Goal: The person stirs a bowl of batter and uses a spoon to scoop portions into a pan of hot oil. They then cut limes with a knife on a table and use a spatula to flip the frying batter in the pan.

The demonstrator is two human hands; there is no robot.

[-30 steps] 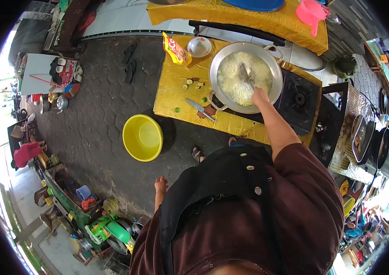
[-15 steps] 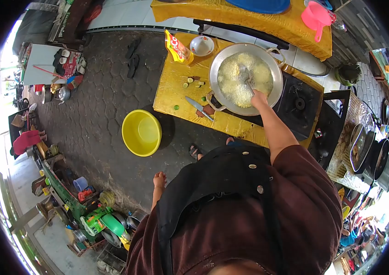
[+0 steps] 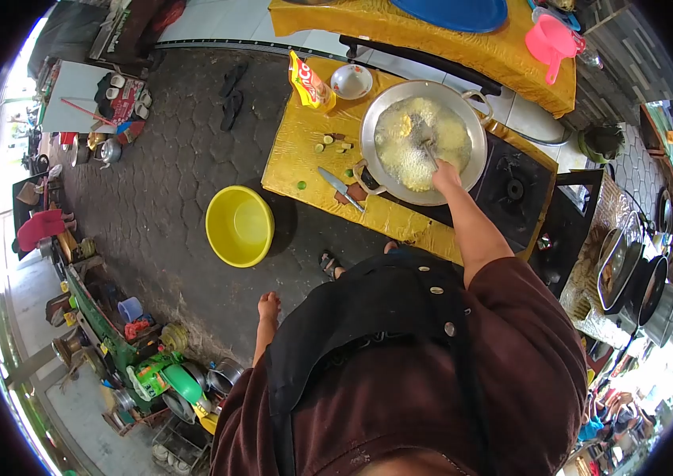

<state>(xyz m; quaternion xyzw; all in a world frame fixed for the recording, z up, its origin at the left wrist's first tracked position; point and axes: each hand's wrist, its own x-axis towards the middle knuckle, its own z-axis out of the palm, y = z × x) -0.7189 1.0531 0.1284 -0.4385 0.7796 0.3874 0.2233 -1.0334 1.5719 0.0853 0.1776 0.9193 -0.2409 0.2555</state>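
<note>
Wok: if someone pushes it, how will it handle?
The wok is probably heavy, given the broad pool of bubbling liquid inside. That liquid would likely slosh, perhaps over the rim, since the top is wide and uncovered. The body should stay stiff, judging by its metallic look.

Silver wok (image 3: 423, 88), pale frothing food (image 3: 451, 133), utensil (image 3: 429, 148) dipped in
</note>
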